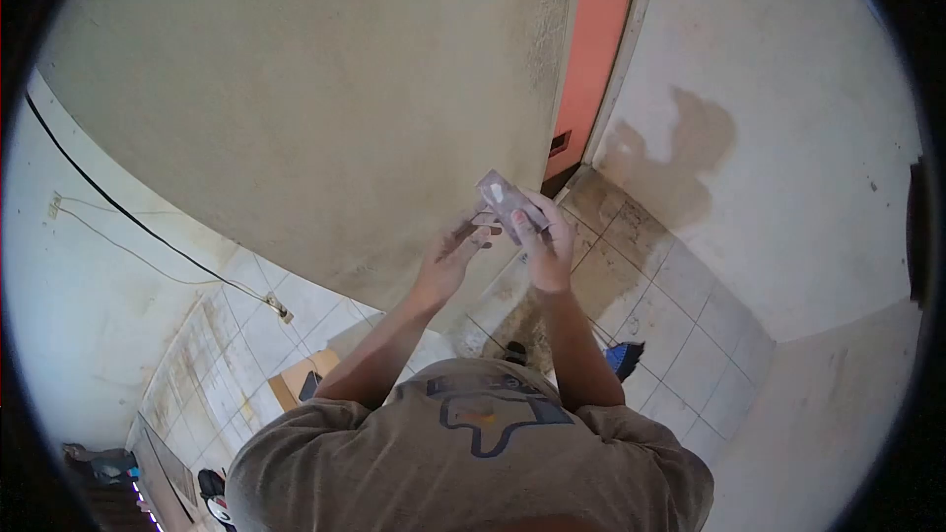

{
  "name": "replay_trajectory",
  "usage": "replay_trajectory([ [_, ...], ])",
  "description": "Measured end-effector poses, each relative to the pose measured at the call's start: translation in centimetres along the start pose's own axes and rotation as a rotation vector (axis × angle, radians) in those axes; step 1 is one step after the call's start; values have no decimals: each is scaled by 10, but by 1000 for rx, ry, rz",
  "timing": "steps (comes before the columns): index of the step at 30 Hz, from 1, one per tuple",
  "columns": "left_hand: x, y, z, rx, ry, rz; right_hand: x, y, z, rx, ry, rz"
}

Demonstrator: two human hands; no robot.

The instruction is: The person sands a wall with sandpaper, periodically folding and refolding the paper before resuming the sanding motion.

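My right hand (pixel 552 248) is closed around a dusty, greyish-mauve sanding block (pixel 505 199), its thumb lying along the near face. The block is tilted, its upper end pointing up and to the left, with a pale patch on its face. Just to the left, my left hand (pixel 453 261) is open, fingers apart and reaching toward the lower side of the block. White dust coats the fingers. Both hands are raised in front of a large beige wall surface (pixel 345 108).
A salmon-pink door (pixel 603 30) stands beyond, beside a white wall (pixel 788 138). Dirty white tiles (pixel 680 320) cover the floor. A blue broom head (pixel 624 360) is at right; cardboard (pixel 296 379) lies at left. A black cable (pixel 128 202) runs down to a socket (pixel 280 308).
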State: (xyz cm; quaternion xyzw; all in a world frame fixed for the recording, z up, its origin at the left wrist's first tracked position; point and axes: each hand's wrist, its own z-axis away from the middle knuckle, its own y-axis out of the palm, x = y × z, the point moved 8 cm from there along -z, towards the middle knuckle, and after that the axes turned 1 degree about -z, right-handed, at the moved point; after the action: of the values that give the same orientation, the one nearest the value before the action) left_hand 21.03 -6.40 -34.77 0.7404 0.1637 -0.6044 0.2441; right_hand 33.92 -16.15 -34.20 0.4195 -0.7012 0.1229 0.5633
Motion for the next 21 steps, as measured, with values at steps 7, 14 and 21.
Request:
replay_trajectory([
  [7, 7, 10, 2, -132, -97, 312, 18, -1, 19, 16, -164, 190],
  [14, 11, -10, -1, -359, -52, 146, 15, -30, 22, 22, -206, 437],
  [21, 29, -34, -13, -390, -35, -41, -36, -22, -6, 344, -31, 396],
])
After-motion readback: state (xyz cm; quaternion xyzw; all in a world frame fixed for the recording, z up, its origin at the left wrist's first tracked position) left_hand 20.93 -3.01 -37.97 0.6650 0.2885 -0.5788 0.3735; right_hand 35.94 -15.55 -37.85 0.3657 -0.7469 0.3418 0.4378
